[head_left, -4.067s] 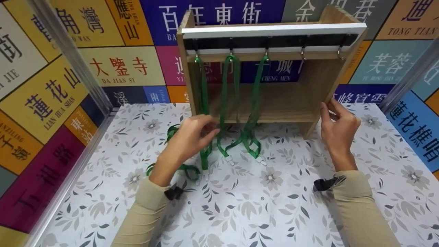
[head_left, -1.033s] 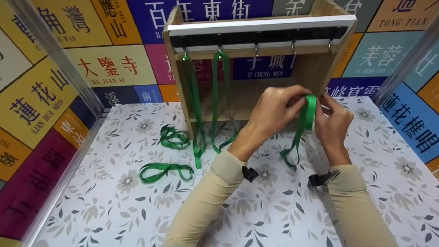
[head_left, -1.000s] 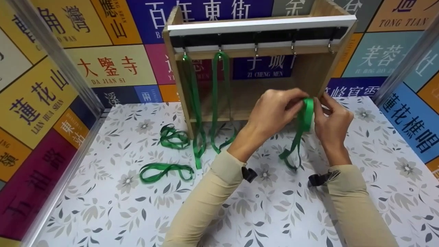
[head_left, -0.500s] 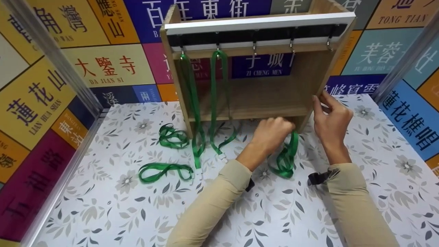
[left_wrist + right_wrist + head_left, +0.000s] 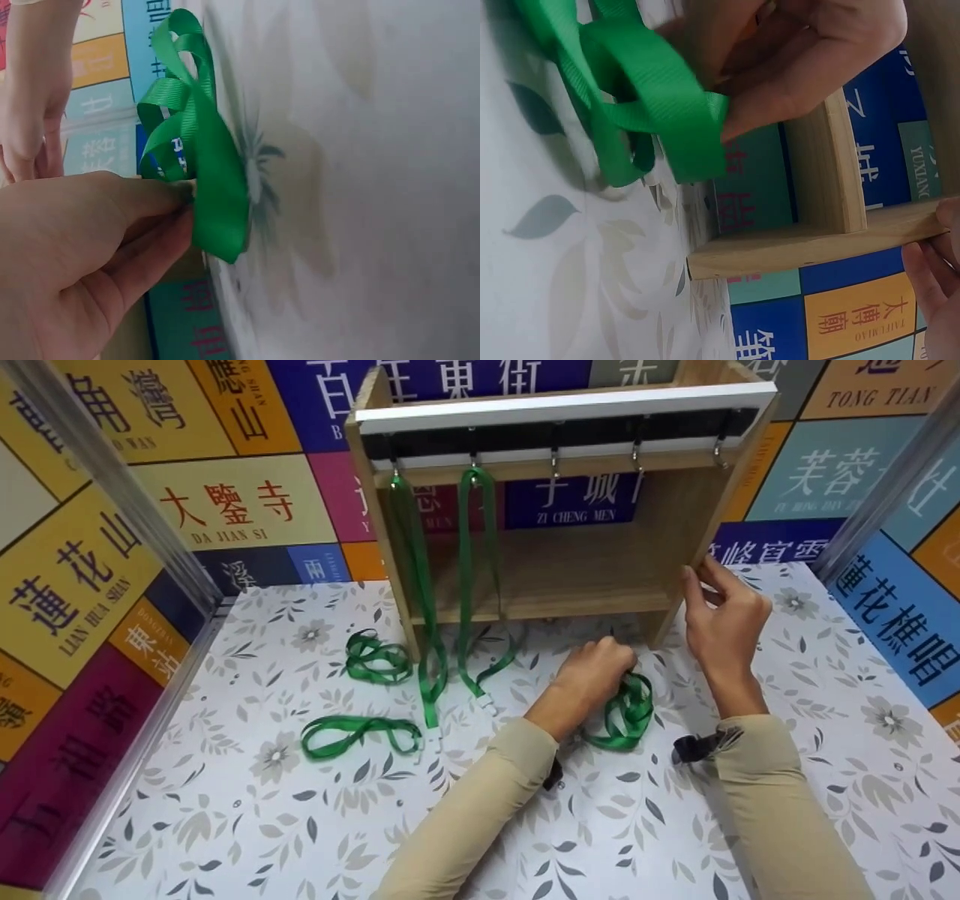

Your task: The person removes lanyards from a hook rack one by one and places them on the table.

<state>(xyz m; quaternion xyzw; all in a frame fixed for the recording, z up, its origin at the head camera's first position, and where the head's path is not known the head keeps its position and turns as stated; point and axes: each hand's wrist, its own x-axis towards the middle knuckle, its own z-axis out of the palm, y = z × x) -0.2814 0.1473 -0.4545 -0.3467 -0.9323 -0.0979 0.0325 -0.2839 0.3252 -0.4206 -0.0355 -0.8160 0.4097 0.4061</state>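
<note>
Low over the table, my left hand (image 5: 589,679) pinches a looped green lanyard (image 5: 634,709) between thumb and fingers. In the left wrist view, the ribbon (image 5: 217,180) of this lanyard fans out past the fingertips, close to the tabletop. My right hand (image 5: 727,626) grips the right side panel of a wooden rack (image 5: 585,570), and the right wrist view shows thumb and fingers on either side of the panel (image 5: 802,251). Two more green lanyards hang from the rack's leftmost hooks, one lanyard (image 5: 424,600) at the far left and another lanyard (image 5: 465,577) beside it.
Two green lanyards lie on the table left of the rack, a coiled lanyard (image 5: 379,660) and a flatter looped lanyard (image 5: 360,735). The other hooks (image 5: 555,461) hold nothing. A flower-patterned cloth (image 5: 262,817) covers the table, with sign-covered walls (image 5: 240,502) around it.
The lanyard on the third hook has come off and is in my left hand. Both hands met over it at the right; since then my left hand has lowered it toward the table.
</note>
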